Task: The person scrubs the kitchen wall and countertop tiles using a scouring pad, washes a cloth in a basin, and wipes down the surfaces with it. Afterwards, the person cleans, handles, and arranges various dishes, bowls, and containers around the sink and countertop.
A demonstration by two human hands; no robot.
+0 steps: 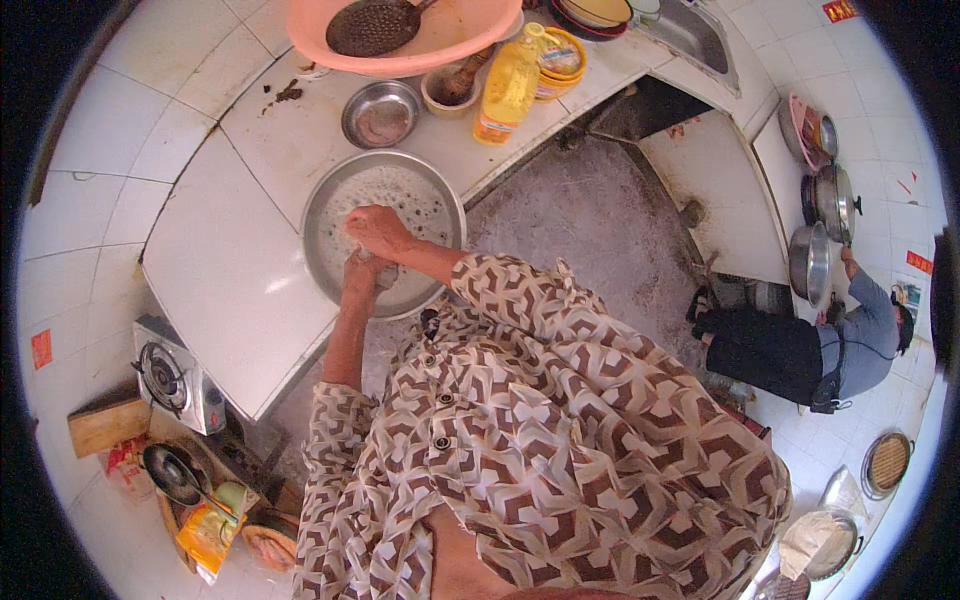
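Observation:
A round metal basin (322,289) holds cloudy, foamy water with small dark bits. Over the water, my left hand (365,266) is closed around a wet greyish thing (387,278), mostly hidden, whose kind I cannot make out. Just above it, my right hand (379,231) is curled with its fingers bent inward; whether it grips part of the same thing is hidden. The two hands touch or nearly touch. A small metal bowl (381,114) stands beyond the basin, next to a small pot (450,91) with a brown thing in it.
Behind stand a yellow liquid bottle (508,90), stacked yellow tubs (560,64) and a pink basin (315,54) with a dark strainer (373,28). A gas stove (176,375) is at left. Another person (862,345) works at the right-hand counter, beside a metal pot (808,262).

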